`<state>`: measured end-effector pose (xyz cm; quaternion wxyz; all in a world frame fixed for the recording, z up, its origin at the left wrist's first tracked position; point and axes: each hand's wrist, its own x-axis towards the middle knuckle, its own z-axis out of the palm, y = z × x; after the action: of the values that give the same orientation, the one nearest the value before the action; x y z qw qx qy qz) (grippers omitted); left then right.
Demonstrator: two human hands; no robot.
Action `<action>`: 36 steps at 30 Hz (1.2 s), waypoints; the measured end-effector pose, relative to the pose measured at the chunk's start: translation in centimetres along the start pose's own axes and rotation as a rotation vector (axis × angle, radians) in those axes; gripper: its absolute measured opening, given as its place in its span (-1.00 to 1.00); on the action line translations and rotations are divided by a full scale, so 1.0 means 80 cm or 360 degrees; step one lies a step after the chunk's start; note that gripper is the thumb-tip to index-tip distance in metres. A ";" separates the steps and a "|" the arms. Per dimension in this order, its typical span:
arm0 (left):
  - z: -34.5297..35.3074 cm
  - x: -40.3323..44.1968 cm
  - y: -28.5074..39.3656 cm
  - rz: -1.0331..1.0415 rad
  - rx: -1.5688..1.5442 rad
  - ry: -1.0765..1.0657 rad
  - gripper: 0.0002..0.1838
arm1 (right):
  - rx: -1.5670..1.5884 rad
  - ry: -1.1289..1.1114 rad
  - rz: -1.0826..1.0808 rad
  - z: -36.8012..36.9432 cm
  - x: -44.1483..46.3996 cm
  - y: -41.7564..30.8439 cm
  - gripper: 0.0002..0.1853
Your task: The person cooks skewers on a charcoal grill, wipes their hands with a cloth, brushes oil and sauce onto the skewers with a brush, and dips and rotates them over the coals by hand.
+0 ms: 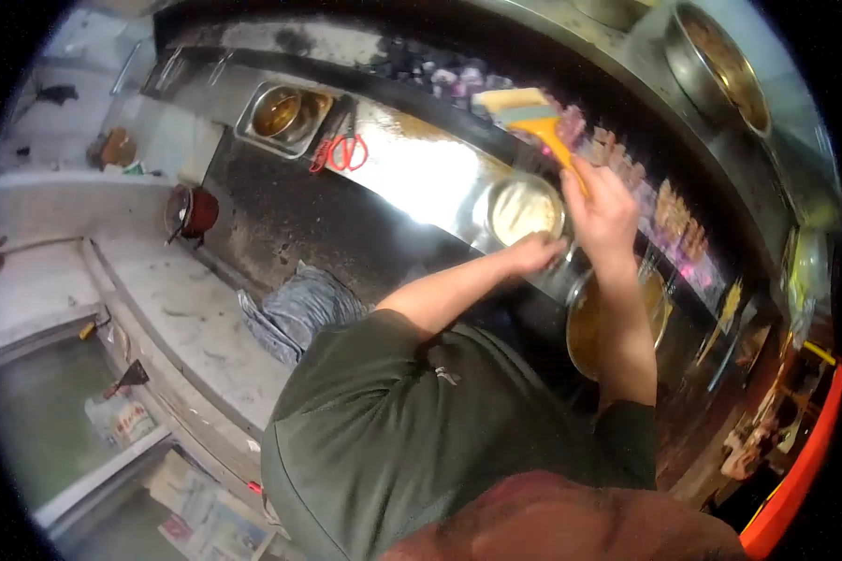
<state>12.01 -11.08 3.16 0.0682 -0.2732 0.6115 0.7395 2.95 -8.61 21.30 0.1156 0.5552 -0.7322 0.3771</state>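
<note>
Pale ledge (173, 290) along the room's left, red pot (198, 213) near it. Steel tray (295, 150) with small bowl (278, 110) at tabletop's (421, 182) left end; red-handled scissors (345, 140) just beside. Tabletop middle is metal, heavy glare. Right part: steel bowl (486, 213), pale contents, left hand (536, 252) gripping its near rim. Right hand (603, 210) closed around yellow-handled brush (544, 126), bristles over the coal trough behind the tabletop's back edge. Skewers (669, 210) on trough, farther right.

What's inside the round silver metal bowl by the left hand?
A pale cream-coloured substance fills the bowl's visible interior, hiding its bottom; the left hand covers part of the near rim.
</note>
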 end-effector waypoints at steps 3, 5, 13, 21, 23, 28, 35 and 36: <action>-0.068 -0.050 -0.008 0.0083 0.0292 -0.0176 -0.59 | 0.0046 -0.0231 -0.0219 0.070 0.045 -0.053 -0.79; -0.121 -0.079 -0.014 0.0094 0.0312 -0.0201 -0.59 | 0.0063 -0.0331 -0.0288 0.139 0.079 -0.092 -0.79; -0.363 -0.207 -0.040 0.0013 0.0061 -0.0190 -0.72 | -0.0071 -0.0954 -0.0612 0.462 0.199 -0.226 -0.79; -0.472 -0.271 -0.113 -0.0111 -0.0409 0.0293 -0.71 | -0.0268 -0.1429 -0.0699 0.587 0.223 -0.273 -0.81; -0.482 -0.279 -0.111 -0.0133 -0.0411 0.0349 -0.70 | -0.0319 -0.1468 -0.0708 0.595 0.227 -0.277 -0.79; -0.493 -0.279 -0.112 -0.0136 -0.0441 0.0364 -0.69 | -0.0270 -0.1486 -0.0627 0.598 0.229 -0.273 -0.81; -0.503 -0.276 -0.098 -0.0043 -0.0427 0.0432 -0.75 | -0.0312 -0.1588 -0.0576 0.601 0.226 -0.270 -0.80; -0.502 -0.277 -0.099 -0.0015 -0.0440 0.0452 -0.76 | -0.0266 -0.1574 -0.0531 0.602 0.225 -0.272 -0.79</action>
<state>47.01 -41.81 2.94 -0.0535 -0.3844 0.5063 0.7701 28.11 -56.58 7.95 -0.1414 0.7646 -0.6286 -0.0131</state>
